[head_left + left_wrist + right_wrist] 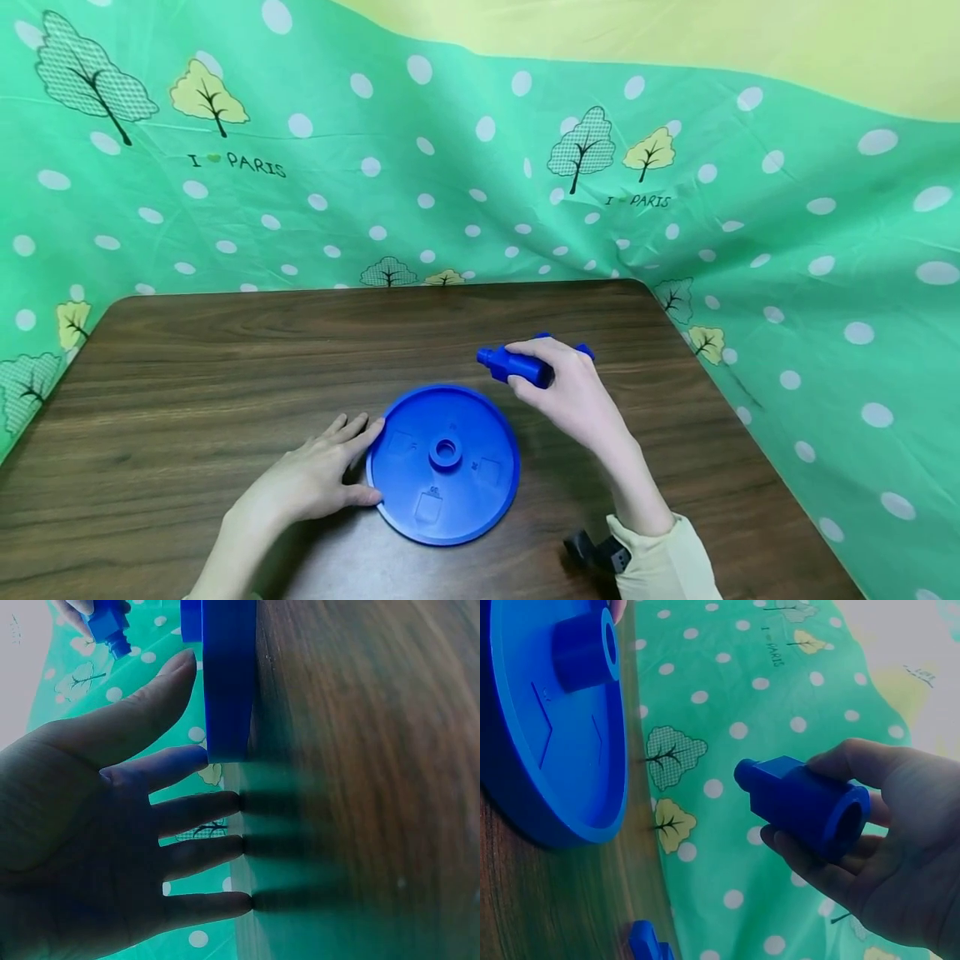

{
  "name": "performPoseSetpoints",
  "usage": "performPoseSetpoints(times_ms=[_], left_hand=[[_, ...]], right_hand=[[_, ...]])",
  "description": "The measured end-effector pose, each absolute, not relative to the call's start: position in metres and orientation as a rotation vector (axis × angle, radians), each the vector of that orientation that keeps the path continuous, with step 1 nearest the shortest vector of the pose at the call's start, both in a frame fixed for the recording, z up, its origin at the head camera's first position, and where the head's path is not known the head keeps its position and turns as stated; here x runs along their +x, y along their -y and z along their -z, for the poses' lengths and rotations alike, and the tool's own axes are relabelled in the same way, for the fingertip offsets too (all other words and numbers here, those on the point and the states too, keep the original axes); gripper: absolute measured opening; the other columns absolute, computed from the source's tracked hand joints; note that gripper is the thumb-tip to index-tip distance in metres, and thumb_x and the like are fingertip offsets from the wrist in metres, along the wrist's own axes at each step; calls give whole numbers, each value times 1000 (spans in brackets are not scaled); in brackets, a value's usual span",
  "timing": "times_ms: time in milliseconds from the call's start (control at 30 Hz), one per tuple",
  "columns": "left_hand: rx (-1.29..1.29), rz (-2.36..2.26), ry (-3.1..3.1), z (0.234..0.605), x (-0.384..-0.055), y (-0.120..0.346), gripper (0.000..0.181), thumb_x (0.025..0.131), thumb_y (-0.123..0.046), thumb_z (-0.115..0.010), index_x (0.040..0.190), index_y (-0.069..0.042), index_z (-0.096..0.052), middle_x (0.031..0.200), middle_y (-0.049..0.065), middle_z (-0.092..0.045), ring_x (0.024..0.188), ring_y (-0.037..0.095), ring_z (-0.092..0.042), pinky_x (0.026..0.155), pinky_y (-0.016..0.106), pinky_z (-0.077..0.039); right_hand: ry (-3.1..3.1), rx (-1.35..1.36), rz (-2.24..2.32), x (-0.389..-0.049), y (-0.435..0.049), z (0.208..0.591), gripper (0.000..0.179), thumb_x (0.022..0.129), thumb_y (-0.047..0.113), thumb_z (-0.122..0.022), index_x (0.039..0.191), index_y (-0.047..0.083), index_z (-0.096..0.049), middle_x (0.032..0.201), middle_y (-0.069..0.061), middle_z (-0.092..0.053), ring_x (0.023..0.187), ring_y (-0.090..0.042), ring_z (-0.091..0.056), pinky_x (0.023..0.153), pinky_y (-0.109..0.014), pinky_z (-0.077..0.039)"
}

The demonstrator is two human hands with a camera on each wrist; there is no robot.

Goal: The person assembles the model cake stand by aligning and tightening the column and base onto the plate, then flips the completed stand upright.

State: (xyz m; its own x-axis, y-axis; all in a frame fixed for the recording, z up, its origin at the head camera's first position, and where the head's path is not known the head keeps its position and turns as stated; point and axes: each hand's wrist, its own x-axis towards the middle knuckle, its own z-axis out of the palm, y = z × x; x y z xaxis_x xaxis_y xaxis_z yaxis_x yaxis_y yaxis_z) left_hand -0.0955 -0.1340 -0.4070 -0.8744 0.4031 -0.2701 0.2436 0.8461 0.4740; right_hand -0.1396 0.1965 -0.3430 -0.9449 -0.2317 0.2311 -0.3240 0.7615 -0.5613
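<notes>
A round blue plastic disc [468, 508] with a raised rim and a hollow central hub lies on the table. My left hand [311, 479] is at its left edge, thumb and index finger touching the rim; the other fingertips rest on the tabletop, as the left wrist view shows. Above the table, to the disc's upper right, my right hand [577, 396] pinches a blue hollow plastic piece [799, 802]. That piece has a wide round open end, a flat-sided middle and a narrow round tip, which points left in the head view.
Another blue part [585, 352] lies behind my right hand, mostly hidden by it. A black strap-like object [596, 552] is at the right sleeve. Green dotted cloth [450, 167] hangs beyond the wooden table's [225, 358] back and right edges.
</notes>
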Motion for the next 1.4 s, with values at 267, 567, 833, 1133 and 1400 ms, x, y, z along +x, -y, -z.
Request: performPoseSetpoints(times_ms=[267,567,833,1133,1400], left_hand=[[472,-652,-2664,410,-93,132,93,82,-54,-80,159,-19,-40,167,19,-35,154,50,-27,100,88,-31],[460,-642,-2678,410,-91,131,94,82,-54,-80,160,-20,-39,167,17,-35,154,49,-27,99,89,-31],[471,-642,-2692,410,-92,136,94,83,-55,-79,160,-19,-39,166,19,-35,154,50,-28,99,88,-32],[477,-631,-2679,412,-94,134,94,83,-56,-79,160,-20,-39,167,18,-35,154,49,-28,99,88,-32],[474,-624,-2686,411,-94,134,93,82,-56,-79,159,-20,-40,166,17,-37,154,49,-30,98,88,-34]], right_hand=[[2773,470,-985,-137,-194,342,36,91,20,-77,127,19,-74,118,-4,-67,97,-21,-65,74,-30,-51],[2779,546,-1048,-137,-190,346,38,91,18,-78,129,19,-72,123,-1,-71,105,-19,-68,82,-32,-56],[2787,576,-1068,-138,-184,346,45,90,19,-80,133,21,-67,129,-3,-70,110,-20,-67,89,-38,-59],[2792,520,-1153,-135,-176,356,46,88,24,-83,129,22,-63,126,0,-72,111,-18,-69,91,-41,-61],[2777,587,-1183,-132,-165,362,50,86,25,-84,130,23,-60,123,3,-74,100,-15,-70,85,-35,-60]])
